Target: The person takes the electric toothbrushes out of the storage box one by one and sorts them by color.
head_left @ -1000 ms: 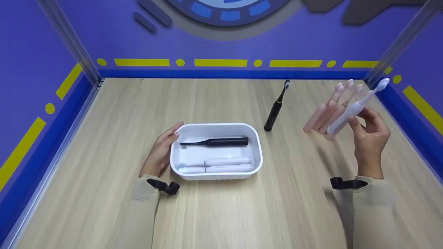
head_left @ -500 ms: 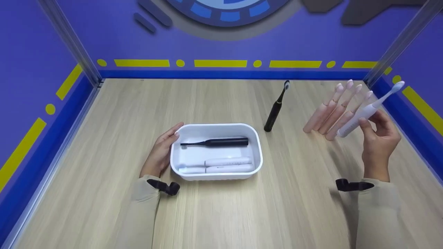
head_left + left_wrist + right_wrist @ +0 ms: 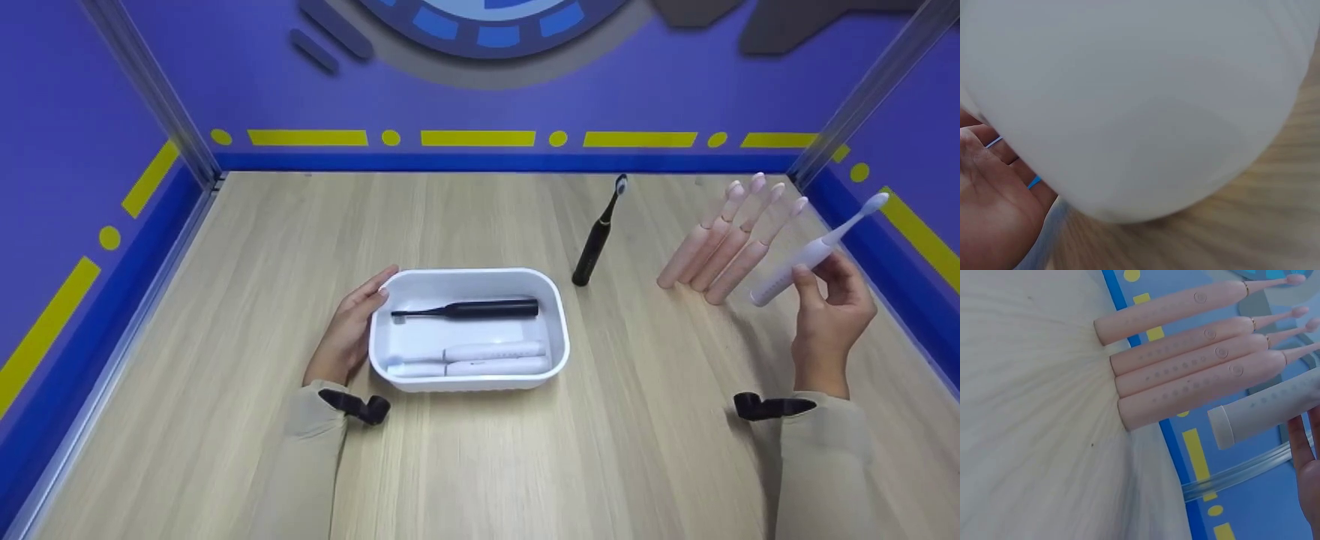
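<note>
My right hand (image 3: pixel 831 319) pinches the handle of a white electric toothbrush (image 3: pixel 791 274), brush head up and leaning right. In the right wrist view the flat base of that white toothbrush (image 3: pixel 1264 408) shows clear of the tabletop. Just left of it, several pink electric toothbrushes (image 3: pixel 739 271) stand upright in a close group. My left hand (image 3: pixel 345 322) holds the left end of a white plastic bin (image 3: pixel 469 382), thumb at the rim, fingers along the outside wall. Inside lie a black electric toothbrush (image 3: pixel 491 308) and two white ones (image 3: pixel 495 366), heads to the left.
Between the bin and the pink group, another black electric toothbrush (image 3: pixel 592 251) stands upright on the wooden table (image 3: pixel 480 465). Blue printed panels (image 3: pixel 480 105) with metal corner posts (image 3: pixel 862 97) enclose the back and sides.
My right hand has carried the white toothbrush rightward, away from the pink ones, uncovering the pink toothbrush at the group's right end. The left hand and the bin have stayed put.
</note>
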A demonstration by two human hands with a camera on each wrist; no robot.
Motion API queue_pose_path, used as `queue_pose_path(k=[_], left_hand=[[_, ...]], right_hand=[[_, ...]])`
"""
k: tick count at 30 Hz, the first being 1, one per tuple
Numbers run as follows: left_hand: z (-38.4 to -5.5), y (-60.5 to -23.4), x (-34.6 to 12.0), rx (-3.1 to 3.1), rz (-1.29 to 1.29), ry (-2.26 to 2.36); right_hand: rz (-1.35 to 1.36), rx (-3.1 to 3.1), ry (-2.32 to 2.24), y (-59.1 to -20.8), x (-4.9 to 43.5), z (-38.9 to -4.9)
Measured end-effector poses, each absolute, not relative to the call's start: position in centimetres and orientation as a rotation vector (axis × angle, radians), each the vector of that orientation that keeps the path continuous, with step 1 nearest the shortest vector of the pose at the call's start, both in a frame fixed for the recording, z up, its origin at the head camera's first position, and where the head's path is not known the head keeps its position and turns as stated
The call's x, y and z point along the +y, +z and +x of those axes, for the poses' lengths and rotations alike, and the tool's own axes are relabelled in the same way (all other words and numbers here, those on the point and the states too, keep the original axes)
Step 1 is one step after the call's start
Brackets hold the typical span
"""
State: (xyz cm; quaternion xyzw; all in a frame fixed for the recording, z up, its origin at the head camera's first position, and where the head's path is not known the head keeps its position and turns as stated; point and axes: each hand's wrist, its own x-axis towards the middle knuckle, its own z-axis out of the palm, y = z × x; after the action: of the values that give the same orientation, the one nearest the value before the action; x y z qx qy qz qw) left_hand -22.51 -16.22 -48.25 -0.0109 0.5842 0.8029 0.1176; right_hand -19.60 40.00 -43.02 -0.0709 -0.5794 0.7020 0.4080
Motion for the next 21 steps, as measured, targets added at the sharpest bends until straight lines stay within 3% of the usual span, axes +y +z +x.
queue_pose_path(k=[21], left_hand=[[-22.5, -48.5, -16.3, 1.685, -0.014, 2.360]], right_hand=[[-0.444, -1.437, 1.907, -44.4, 41.8, -19.6]])
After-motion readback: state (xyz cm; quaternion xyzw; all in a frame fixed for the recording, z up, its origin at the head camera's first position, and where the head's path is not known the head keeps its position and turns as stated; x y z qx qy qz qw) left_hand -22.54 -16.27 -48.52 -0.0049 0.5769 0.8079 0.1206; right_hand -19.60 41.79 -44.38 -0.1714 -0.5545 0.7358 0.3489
